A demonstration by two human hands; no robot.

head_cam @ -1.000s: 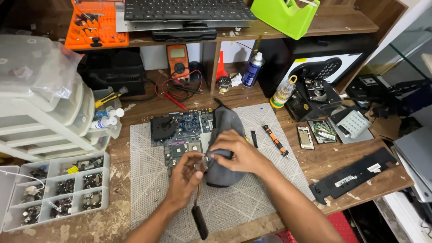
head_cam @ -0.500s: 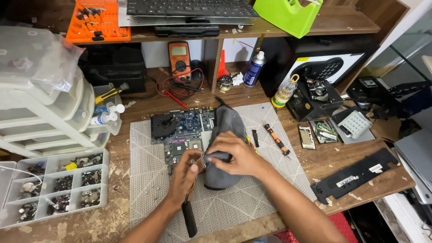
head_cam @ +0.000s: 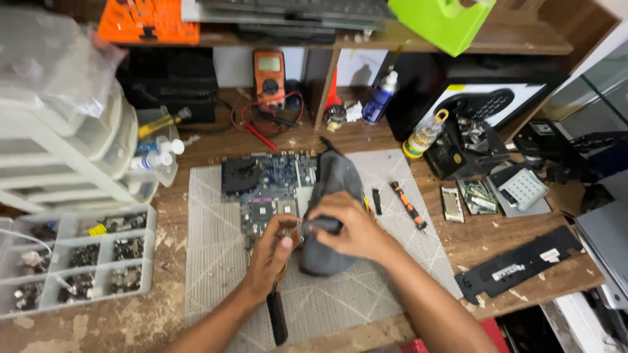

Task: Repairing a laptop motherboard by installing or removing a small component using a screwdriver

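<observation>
The right hand (head_cam: 350,225) grips a grey part (head_cam: 330,216); the left hand (head_cam: 275,252) pinches (something tiny) over the circuit board (head_cam: 265,186), which it could scratch.

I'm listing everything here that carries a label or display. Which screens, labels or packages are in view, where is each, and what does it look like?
Multimeter: back of the bench, orange case, pale rectangular screen.
Spray can: under the shelf, blue body, white cap.
Black strip: right on the bench, long, with small white labels.
Parts organiser: left, clear, with a small yellow label.
Box: back right, black and white printed front.
</observation>
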